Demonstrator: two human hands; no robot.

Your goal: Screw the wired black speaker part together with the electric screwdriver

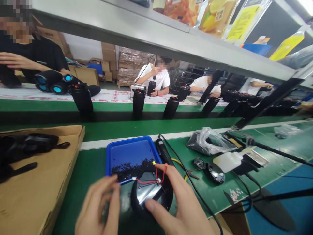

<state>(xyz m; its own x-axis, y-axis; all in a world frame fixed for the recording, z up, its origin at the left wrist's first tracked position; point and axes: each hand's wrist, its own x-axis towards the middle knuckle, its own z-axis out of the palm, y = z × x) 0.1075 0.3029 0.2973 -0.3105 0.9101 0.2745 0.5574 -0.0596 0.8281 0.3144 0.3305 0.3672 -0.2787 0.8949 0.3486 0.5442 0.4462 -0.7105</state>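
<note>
The right hand (182, 199) was wrapped around the far and right side of a round black speaker part (151, 194), thumb on its near rim and forefinger curled over the top beside a small white connector. The left hand (101, 209) pinched the end of the red wire (146, 181) just left of the part, fingertips closed on it.

The part sat between both hands, low against the green bench (93, 163). Its shiny face looked slick and its moulded rim stiff, so the rim seemed the safe place to hold it. The thin wires looked limp and easily torn at their joints, and the whole piece probably weighed little.

Just beyond the hands lay a blue tray (132, 153) of small dark screws. Right of the right hand lay a cabled tool (163, 151), round metal pieces and a plastic bag (210, 140); left of the left hand, a cardboard box (36, 182).
</note>
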